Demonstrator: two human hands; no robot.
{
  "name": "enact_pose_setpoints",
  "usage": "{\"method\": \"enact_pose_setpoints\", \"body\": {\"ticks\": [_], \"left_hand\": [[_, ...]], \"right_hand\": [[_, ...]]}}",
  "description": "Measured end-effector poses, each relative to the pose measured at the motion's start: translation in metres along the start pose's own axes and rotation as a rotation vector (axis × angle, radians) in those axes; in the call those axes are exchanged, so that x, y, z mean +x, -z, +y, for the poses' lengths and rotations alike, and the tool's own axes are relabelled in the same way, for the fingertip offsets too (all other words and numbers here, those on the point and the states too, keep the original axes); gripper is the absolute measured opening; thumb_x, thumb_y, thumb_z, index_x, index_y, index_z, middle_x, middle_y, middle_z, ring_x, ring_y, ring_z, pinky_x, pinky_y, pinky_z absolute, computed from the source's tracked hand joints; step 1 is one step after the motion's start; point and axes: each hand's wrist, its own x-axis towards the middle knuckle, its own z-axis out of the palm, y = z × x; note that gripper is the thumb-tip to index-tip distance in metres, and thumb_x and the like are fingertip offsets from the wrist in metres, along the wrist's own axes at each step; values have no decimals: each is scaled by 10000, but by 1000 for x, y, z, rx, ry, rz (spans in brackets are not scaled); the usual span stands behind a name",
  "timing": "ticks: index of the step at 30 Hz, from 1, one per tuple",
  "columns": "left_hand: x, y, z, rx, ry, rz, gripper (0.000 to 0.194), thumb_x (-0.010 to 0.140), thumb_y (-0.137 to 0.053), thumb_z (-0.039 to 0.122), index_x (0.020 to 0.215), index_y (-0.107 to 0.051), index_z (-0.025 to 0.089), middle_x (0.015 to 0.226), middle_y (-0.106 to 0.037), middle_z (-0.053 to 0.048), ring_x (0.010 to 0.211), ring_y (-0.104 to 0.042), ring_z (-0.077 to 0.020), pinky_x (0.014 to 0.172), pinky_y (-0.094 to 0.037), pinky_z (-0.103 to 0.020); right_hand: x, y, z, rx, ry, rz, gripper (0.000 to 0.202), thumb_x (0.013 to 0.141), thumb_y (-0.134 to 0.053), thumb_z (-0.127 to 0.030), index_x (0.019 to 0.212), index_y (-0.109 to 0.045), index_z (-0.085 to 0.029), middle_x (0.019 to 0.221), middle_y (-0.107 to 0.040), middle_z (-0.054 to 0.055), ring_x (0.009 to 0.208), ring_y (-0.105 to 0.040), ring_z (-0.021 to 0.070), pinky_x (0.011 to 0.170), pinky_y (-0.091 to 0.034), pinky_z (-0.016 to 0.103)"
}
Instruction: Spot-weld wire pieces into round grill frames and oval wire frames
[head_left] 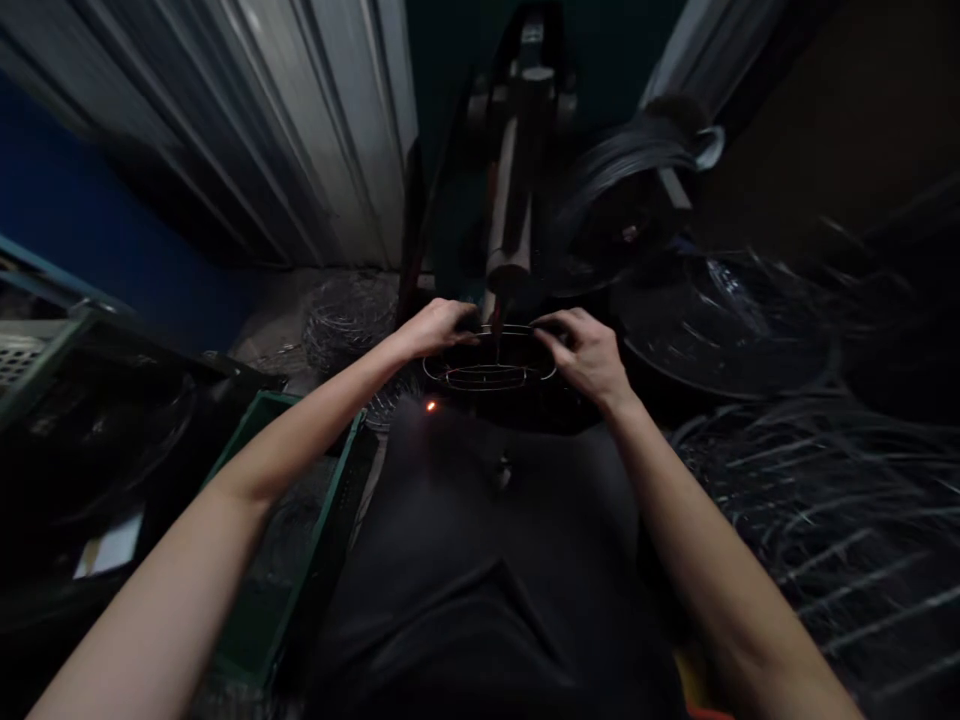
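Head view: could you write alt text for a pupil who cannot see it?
A person's left hand and right hand hold a round wire frame at the tip of a metal machine arm. A small orange light glows nearby; a green crate sits at left, blurred wire at right.

Crate (337,482) lies left, wires (832,520) right (ring (487,387) between).

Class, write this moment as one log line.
left hand: gripping wire frame; right hand: gripping wire frame; orange glow: near frame
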Motion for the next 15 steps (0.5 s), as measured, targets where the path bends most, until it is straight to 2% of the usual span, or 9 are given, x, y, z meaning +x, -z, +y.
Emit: {"method": "enact_pose_setpoints", "body": {"ticks": [3,7,9,11,13,15], "left_hand": [[0,0,-1,-2,-48,7,278,769,-624,297,969,-632,105,902,-679,-67,810,-597,-141,691,-398,-216],[-13,2,-6,-80,-46,-11,243,789,-601,303,951,-634,125,882,-676,-49,802,-611,-144,703,-437,-229],[-23,4,-11,-96,-13,-5,229,797,-597,299,960,-638,144,899,-676,-39,820,-618,-149,722,-455,-233],[-31,5,-12,-69,0,52,279,787,-620,315,1017,-629,158,976,-666,-42,889,-614,-163,777,-461,-242],[-35,3,-7,-19,-9,141,383,764,-654,360,1086,-602,158,1047,-642,-57,951,-598,-175,823,-454,-255],[-32,-2,2,42,-19,183,452,750,-667,400,1109,-583,138,1052,-633,-78,954,-594,-183,828,-450,-265]], "right_hand": [[-13,10,26,-46,-92,44,192,838,-526,-281,971,-641,-204,942,-610,65,755,-561,169,737,-448,293],[-23,5,42,-80,-77,-71,150,833,-535,-258,910,-646,-194,886,-595,61,775,-562,171,729,-437,278],[-23,0,37,-70,-26,-69,163,856,-509,-275,882,-648,-194,840,-592,53,750,-561,163,704,-425,265],[-22,-3,26,-87,19,-50,187,872,-490,-292,876,-650,-195,797,-585,45,713,-552,156,669,-406,257],[-21,-6,12,-152,43,-46,207,879,-474,-306,873,-652,-202,779,-576,44,688,-536,155,622,-377,253],[-20,-9,-2,-235,56,-70,231,887,-446,-305,860,-655,-209,768,-565,46,653,-509,152,565,-331,253]]}}
